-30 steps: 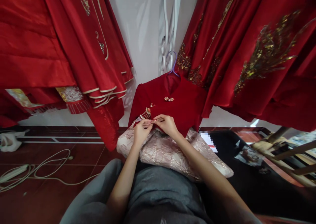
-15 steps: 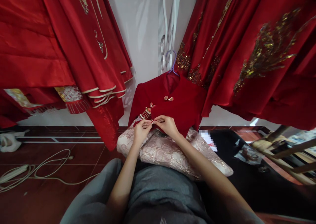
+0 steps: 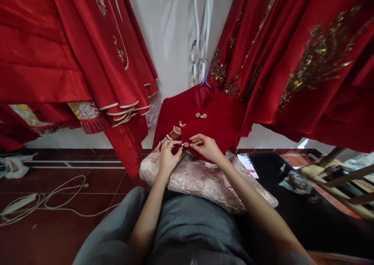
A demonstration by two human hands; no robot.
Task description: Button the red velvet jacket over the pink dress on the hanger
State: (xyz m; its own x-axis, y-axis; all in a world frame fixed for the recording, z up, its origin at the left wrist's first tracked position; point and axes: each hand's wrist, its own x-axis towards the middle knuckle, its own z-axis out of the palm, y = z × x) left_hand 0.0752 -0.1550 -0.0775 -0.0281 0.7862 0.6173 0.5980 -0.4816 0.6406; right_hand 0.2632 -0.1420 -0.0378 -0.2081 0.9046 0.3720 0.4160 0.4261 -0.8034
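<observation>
A red velvet jacket (image 3: pixel 224 117) is on a purple hanger (image 3: pixel 205 78), its lower part lying over a pale pink brocade cushion (image 3: pixel 201 181) on my lap. Pearl-and-gold clasps fasten the front: one clasp (image 3: pixel 201 115) sits below the collar, and a lower clasp (image 3: pixel 185 144) lies between my hands. Beside it is a fan-shaped ornament (image 3: pixel 176 130) with beaded strands. My left hand (image 3: pixel 169 156) is at the clasp's left end, thumb and forefinger apart; whether a fingertip touches it I cannot tell. My right hand (image 3: pixel 207 147) is just right of the clasp, fingers loosely parted and holding nothing.
Red gowns hang close on the left (image 3: pixel 73 58) and right (image 3: pixel 292 70). A white cable (image 3: pixel 58 200) lies on the tiled floor. On a black surface (image 3: pixel 300 226) at the right are a paper sheet (image 3: pixel 248 166) and a clear plastic bag (image 3: pixel 296 182). A wooden rack (image 3: pixel 336 183) stands beyond.
My fingers have come apart from their pinch at the lower clasp, which now shows. The right hand has moved right, and the left thumb has spread from the forefinger.
</observation>
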